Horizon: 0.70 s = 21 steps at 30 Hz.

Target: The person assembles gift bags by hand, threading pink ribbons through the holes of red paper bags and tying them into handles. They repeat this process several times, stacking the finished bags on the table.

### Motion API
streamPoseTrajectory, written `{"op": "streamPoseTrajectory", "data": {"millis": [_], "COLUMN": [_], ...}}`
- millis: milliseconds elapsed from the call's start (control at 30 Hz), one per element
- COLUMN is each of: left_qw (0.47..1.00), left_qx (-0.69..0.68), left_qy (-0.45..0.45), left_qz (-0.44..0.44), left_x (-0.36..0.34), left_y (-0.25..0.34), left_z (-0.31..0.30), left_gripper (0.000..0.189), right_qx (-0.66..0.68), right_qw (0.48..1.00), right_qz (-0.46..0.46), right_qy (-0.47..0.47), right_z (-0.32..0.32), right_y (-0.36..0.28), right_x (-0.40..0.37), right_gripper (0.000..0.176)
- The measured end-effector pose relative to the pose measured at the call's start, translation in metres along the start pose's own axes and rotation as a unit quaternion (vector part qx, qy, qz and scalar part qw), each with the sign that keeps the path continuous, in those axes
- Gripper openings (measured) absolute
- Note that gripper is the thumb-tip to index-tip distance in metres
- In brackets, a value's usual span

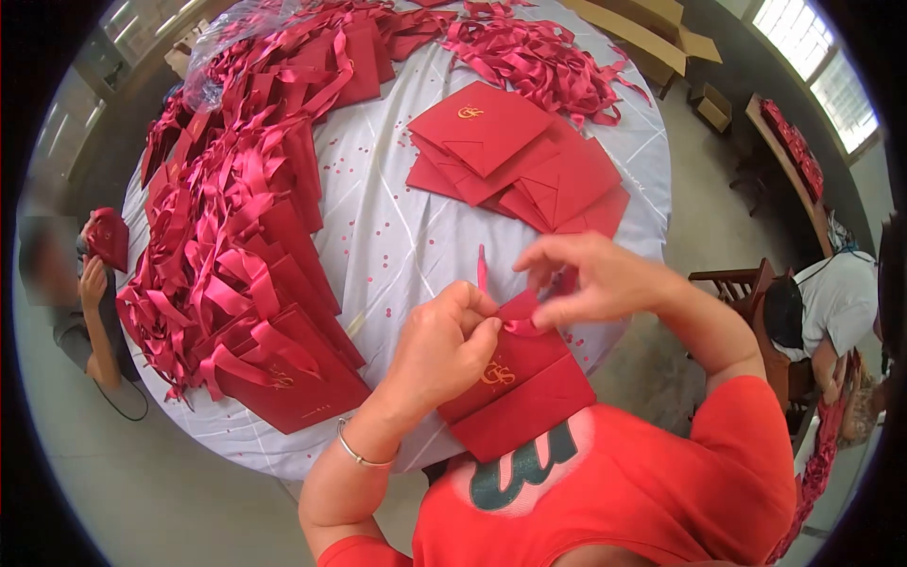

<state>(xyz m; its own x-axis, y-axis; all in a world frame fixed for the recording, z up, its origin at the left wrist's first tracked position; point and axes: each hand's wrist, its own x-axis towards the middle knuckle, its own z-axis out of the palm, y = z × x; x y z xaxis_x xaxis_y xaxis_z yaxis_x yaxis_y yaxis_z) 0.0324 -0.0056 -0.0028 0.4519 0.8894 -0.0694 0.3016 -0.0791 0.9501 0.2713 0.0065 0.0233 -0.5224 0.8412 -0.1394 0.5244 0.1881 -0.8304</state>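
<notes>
A red paper bag [524, 402] with gold lettering lies at the table's near edge, against my red shirt. My left hand [444, 340] pinches a pink ribbon [518, 327] at the top of this bag, and one ribbon end sticks up beyond the fingers. Just right of it, my right hand [586, 279] is held over the bag's upper corner, thumb and fingers apart, with the ribbon close to the thumb. Beyond my hands lies a stack of flat red bags [491, 128], the top one showing a gold logo.
Many red bags with ribbons [274, 378] overlap along the table's left side. A heap of loose ribbons [539, 61] lies at the far edge. A person [71, 302] holds a red bag at left; another person [836, 302] sits at right. Cardboard boxes [642, 33] stand beyond the table.
</notes>
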Motion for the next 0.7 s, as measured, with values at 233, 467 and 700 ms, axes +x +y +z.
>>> {"op": "streamPoseTrajectory", "data": {"millis": [233,467,700], "left_qw": [0.996,0.998,0.996], "left_qx": [0.048,0.04,0.078], "left_qy": [-0.021,0.018,0.025], "left_qz": [-0.071,-0.049,-0.028], "left_x": [0.004,0.002,0.002], "left_y": [0.003,-0.002,-0.006], "left_z": [0.002,0.006,0.009], "left_gripper": [0.016,0.017,0.016], "right_qx": [-0.071,0.233,0.499], "right_qw": [0.995,0.97,0.819], "right_qz": [-0.057,-0.066,-0.282], "right_qy": [0.031,-0.008,-0.025], "right_z": [-0.006,-0.025,-0.001], "right_y": [-0.011,-0.039,-0.013], "right_x": [-0.028,-0.067,-0.059], "right_gripper": [0.049,0.019,0.023]}}
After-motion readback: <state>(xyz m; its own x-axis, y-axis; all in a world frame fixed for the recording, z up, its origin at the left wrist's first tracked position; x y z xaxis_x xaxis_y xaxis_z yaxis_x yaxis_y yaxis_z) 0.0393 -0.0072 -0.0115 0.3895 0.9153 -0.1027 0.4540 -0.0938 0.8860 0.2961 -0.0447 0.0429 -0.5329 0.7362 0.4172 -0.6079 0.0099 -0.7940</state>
